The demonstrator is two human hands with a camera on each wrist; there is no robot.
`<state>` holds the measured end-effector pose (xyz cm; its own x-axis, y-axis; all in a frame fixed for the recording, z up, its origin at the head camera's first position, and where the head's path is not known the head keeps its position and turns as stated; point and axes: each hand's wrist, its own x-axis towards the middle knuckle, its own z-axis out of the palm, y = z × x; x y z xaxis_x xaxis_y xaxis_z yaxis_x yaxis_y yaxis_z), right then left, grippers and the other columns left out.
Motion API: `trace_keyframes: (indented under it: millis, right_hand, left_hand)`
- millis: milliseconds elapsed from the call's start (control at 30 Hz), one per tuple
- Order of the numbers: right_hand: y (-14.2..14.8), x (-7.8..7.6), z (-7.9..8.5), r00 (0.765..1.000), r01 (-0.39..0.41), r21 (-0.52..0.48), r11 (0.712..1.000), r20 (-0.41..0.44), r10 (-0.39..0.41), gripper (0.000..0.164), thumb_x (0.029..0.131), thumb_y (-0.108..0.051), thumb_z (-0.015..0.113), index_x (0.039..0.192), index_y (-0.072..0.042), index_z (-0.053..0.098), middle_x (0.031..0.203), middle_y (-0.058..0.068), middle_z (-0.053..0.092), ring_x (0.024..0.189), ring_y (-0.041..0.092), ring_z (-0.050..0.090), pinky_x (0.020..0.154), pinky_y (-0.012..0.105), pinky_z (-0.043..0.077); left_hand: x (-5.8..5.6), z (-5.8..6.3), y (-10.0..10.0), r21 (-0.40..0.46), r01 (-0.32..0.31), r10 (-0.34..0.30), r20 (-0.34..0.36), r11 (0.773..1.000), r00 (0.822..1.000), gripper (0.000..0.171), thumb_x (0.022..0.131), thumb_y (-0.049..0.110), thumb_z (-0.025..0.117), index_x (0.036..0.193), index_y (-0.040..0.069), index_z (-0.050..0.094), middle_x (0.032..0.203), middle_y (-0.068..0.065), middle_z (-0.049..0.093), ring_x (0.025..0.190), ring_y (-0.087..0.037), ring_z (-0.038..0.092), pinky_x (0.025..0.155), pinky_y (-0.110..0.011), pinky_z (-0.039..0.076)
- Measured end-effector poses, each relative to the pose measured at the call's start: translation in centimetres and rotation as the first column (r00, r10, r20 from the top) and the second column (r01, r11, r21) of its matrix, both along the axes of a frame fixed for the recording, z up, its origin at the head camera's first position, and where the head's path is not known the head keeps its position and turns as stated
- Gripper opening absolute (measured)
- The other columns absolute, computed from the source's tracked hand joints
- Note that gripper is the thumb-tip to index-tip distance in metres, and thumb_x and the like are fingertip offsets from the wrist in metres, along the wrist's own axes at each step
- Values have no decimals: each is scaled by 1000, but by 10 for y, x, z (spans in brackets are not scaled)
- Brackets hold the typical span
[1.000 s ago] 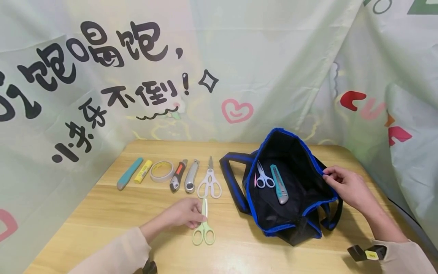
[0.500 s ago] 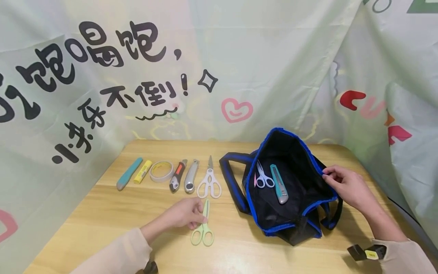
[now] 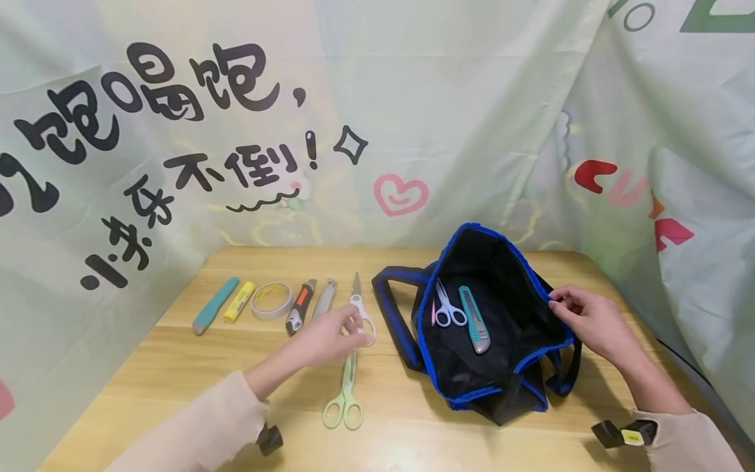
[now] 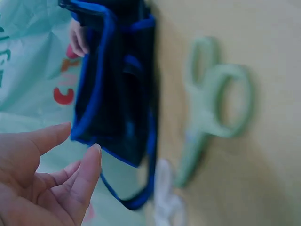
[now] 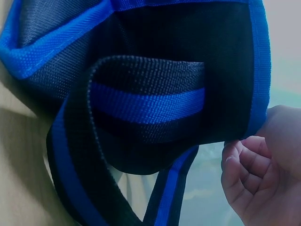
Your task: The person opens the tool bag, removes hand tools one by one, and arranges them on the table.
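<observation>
My left hand hovers over the white-handled scissors, hiding part of them in the head view. Its thumb and fingers are spread apart in the left wrist view, nothing between them. Just nearer to me lie pale green scissors on the table, handles towards me. A black bag with blue trim lies with its mouth facing me. The right hand pinches the bag's blue-edged rim between thumb and fingers. Inside the bag are light-blue-handled scissors, a teal utility knife and a small pink item.
Left of the white scissors, in a row, lie a silver utility knife, a black-and-orange utility knife, a tape roll, a yellow glue stick and a teal knife-shaped tool. The bag's strap loops leftward. Fabric hangs behind.
My left hand has let go of the green scissors, which now lie on the table, and has moved forward over the white scissors. The right hand keeps its hold on the bag.
</observation>
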<state>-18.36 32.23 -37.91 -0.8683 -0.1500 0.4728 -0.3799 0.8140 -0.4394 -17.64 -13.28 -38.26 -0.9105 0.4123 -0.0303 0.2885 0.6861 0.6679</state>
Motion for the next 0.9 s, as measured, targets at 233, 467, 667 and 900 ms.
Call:
trace_keyframes:
  millis: [233,467,667,900]
  right_hand:
    - [1,2,-2,1000,1,-3,1000,-1,-1,5,93,-8,65,96,-5,67,71,-5,58,60,2,48,52,23,38]
    - [0,2,-2,1000,1,-2,1000,6,-1,7,93,-8,65,97,-3,67,72,-5,58,60,1,47,52,23,38]
    - [0,2,-2,1000,-1,4,1000,0,1,6,93,-8,66,97,-4,67,73,-6,59,60,1,48,53,23,38]
    - [-2,1,-1,1000,-9,-2,1000,19,9,7,94,-7,64,98,-3,67,74,-3,59,60,1,47,53,24,38]
  left_hand:
    - [-14,25,43,45,85,-83,-33,995,996,36,93,41,66,113,13,57,94,3,64,70,-17,66,59,-31,53]
    - [-32,43,84,78,112,-109,-37,991,993,41,92,42,67,119,13,56,92,5,64,67,-12,65,61,-27,53]
    - [-47,60,118,142,138,-139,-4,980,990,44,92,36,68,123,7,56,97,-1,64,72,-15,67,66,-27,56]
    - [-66,64,152,178,167,-181,70,970,981,43,93,36,68,121,5,56,96,-2,64,78,-21,66,67,-26,55]
